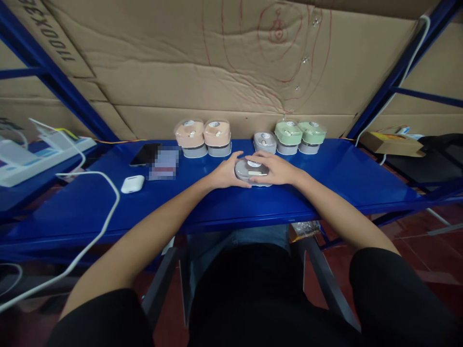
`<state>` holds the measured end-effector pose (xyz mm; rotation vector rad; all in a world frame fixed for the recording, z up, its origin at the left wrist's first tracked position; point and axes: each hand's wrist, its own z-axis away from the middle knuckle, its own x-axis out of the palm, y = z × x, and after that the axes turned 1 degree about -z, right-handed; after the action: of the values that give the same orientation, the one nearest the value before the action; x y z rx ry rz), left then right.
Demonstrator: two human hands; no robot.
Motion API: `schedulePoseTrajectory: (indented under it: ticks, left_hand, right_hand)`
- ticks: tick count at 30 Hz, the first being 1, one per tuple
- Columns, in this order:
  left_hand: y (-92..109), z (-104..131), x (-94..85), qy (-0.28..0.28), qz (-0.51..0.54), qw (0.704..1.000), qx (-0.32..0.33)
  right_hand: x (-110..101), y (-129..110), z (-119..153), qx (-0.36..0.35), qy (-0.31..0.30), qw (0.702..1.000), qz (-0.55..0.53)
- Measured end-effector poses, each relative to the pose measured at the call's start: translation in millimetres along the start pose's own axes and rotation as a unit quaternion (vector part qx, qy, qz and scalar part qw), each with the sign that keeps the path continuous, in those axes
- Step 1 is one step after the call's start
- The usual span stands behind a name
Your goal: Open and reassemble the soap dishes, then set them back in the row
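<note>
A grey lidded container [249, 169] with a round label and a pale strip on top sits near the middle of the blue table. My left hand [226, 172] grips its left side, fingers curved round the edge. On the right side and over the top lies my right hand [277, 167], its fingers wrapped round the lid. Behind stands a smaller-looking grey container [265, 143]. Beside it on the right are two green-topped containers [287, 132] [311, 132], and to the left are two peach-topped ones [190, 134] [217, 132].
On the left of the blue table [224, 207] lie a dark phone [142, 154], a printed sheet [164, 164] and a white earphone case [132, 184]. A white cable [108, 217] crosses the left edge. Cardboard [162, 58] stands behind. An open carton [392, 143] is at right.
</note>
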<state>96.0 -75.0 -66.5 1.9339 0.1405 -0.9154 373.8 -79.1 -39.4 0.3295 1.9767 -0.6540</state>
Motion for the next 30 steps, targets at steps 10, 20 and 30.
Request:
schedulePoseTrajectory:
  ticks: [10, 20, 30]
  left_hand:
    - [-20.0, -7.7, -13.3, 0.089, 0.063, 0.993, 0.047]
    - [-16.7, -11.7, -23.8, 0.242, -0.075, 0.963, 0.096]
    - [-11.3, -7.9, -18.0, 0.198, -0.097, 0.972, 0.084]
  right_hand:
    - [-3.9, 12.8, 5.0, 0.057, 0.06, 0.996, 0.022]
    - [-32.7, 0.1, -76.9, 0.383, 0.148, 0.866, 0.285]
    - [-14.6, 3.5, -93.1, 0.42, 0.121, 0.838, 0.326]
